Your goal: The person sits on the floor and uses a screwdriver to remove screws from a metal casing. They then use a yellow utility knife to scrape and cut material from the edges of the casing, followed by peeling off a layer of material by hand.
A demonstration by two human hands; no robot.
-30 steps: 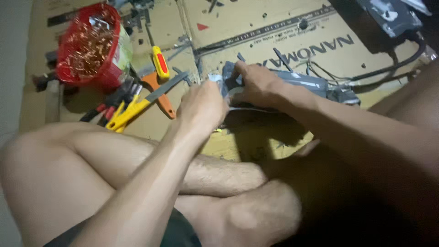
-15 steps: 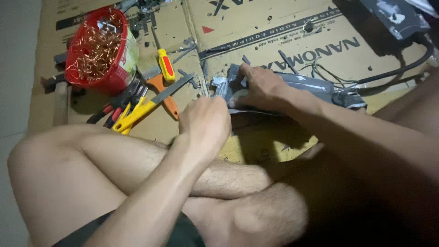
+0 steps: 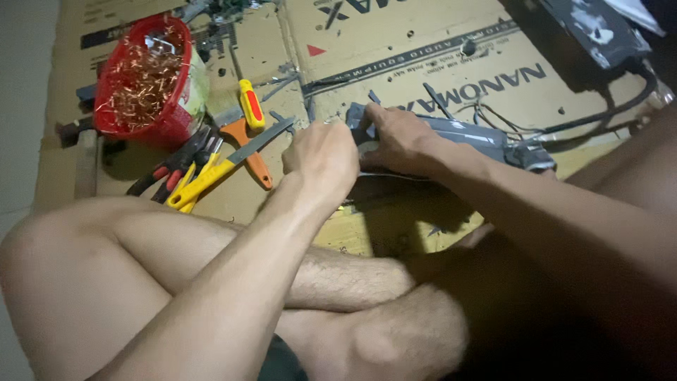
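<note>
We note the grey device (image 3: 465, 137) lying on the cardboard (image 3: 437, 42) under our right hand (image 3: 398, 137), which grips its near end. Our left hand (image 3: 324, 155) is curled in a fist just beside that end; its contents are hidden. Pliers (image 3: 190, 176) and a red basket (image 3: 144, 81) lie well left.

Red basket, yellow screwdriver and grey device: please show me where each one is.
red basket (image 3: 123, 123): head view, on its front wall.
yellow screwdriver (image 3: 251, 104): head view, on its handle.
grey device (image 3: 465, 134): head view, on its body.
</note>
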